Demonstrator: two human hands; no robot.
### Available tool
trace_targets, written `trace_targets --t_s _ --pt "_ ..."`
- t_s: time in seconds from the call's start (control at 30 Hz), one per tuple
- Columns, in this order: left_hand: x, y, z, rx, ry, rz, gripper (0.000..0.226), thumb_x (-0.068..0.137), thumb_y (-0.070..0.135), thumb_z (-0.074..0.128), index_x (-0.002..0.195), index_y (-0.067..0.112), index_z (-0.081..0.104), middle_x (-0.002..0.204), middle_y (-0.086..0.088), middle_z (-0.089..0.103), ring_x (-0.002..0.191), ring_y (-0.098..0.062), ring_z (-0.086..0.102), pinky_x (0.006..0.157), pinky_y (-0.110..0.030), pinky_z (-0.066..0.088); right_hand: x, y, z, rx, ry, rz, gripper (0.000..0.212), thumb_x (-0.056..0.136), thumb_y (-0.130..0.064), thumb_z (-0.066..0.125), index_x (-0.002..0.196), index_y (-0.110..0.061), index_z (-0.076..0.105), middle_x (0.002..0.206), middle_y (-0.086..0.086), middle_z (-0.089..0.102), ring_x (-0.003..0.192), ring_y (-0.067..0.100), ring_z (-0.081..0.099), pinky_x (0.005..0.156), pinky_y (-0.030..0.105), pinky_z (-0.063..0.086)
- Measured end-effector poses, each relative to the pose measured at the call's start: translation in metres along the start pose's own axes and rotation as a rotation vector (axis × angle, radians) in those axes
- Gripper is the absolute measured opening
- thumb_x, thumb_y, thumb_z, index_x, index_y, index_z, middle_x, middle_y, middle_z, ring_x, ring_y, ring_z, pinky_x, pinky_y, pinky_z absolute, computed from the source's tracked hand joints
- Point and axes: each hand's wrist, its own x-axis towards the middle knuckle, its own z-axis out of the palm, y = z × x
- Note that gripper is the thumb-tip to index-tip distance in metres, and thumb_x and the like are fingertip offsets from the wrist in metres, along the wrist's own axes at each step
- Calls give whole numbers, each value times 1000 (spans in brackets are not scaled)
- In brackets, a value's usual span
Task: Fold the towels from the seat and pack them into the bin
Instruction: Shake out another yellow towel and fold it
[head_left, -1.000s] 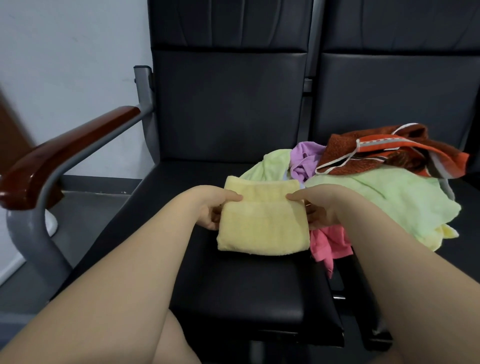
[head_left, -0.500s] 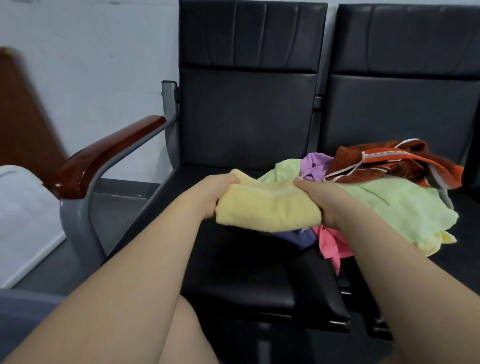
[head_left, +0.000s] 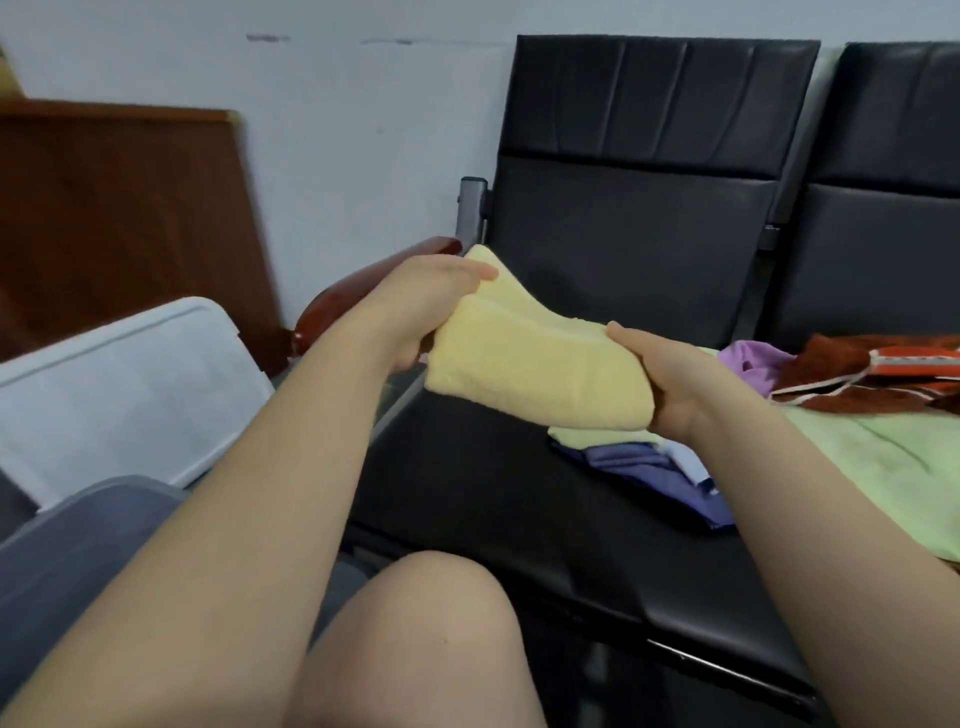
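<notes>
Item: folded yellow towel (head_left: 535, 364), held in both hands above the black seat (head_left: 493, 483).
L hand (head_left: 415, 306) grips its far-left end, thumb on top; R hand (head_left: 670, 379) grips the right end, fingers curled under. Towel clear of the seat, betw. the wooden armrest (head_left: 337, 306) and the loose pile: green towel (head_left: 883, 457), purple towel (head_left: 649, 467), lilac towel (head_left: 748, 358), rust-orange towel (head_left: 872, 374). White bin (head_left: 119, 384) at left, beyond the armrest; contents can't be told.

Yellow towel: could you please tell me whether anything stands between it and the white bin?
Yes: the armrest stands between the bin at left and the towel, which the left hand and right hand hold over the seat. The towel likely must pass above it.
</notes>
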Motion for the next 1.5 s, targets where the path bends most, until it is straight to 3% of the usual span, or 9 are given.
trace_targets --t_s 0.23,0.53,0.7,0.87,0.93,1.13,1.27,1.4,1.5 --pt "-48 -60 -99 -122 55 -19 32 105 24 50 131 35 64 124 3 62 113 -22 62 99 -43 53 -19 -7 99 -191 -162 37 21 94 -28 65 109 -14 70 100 5 76 88 25 74 65 38 58" --pt "-134 -163 -210 -305 275 -171 45 99 11 55 137 34 59 136 2 61 120 -20 62 86 -29 55 -45 42 258 -713 -349 -140 40 94 -33 65 127 -12 58 110 6 64 101 25 62 94 44 52" --pt "-170 -213 -241 -360 405 -248 49 99 4 53 141 30 54 134 3 62 114 -15 66 77 -23 58 -52 85 329 -1018 -561 -294 37 105 -31 41 132 -9 54 120 7 57 99 21 51 69 27 42" --pt "-189 -256 -257 -264 529 -379 53 97 6 53 142 33 50 128 1 58 102 -18 63 80 -31 55 -50 145 380 -1154 -680 -396 36 103 -27 45 121 0 60 121 21 62 95 31 57 85 38 47" --pt "-194 -276 -259 -202 562 -449 56 95 9 52 144 36 47 129 -2 55 104 -22 61 79 -35 55 -47 169 392 -1208 -706 -387 35 102 -26 46 120 1 60 119 22 63 106 36 60 84 37 46" --pt "-196 -335 -236 -109 553 -669 60 99 18 48 153 38 31 142 -3 43 105 -23 57 69 -33 52 -27 241 405 -1358 -749 -272 41 99 -37 52 113 -1 65 111 16 67 95 28 61 73 29 40" --pt "-192 -367 -213 -116 490 -782 62 98 18 48 154 37 28 119 2 50 92 -16 55 59 -28 47 -12 283 397 -1481 -821 -190 22 97 -28 55 87 -8 58 94 12 57 87 26 55 67 28 41" --pt "-191 -383 -202 -159 470 -819 66 99 15 47 157 33 22 131 -3 46 95 -17 54 61 -26 47 -8 297 396 -1499 -857 -182 28 98 -23 56 113 -3 67 104 12 66 95 27 61 73 27 38" --pt "-192 -388 -215 -88 558 -762 67 99 15 49 157 32 21 140 -6 45 107 -21 49 79 -31 46 -8 301 410 -1423 -884 -257 24 97 -18 55 111 -4 66 115 13 67 107 30 62 75 24 35"
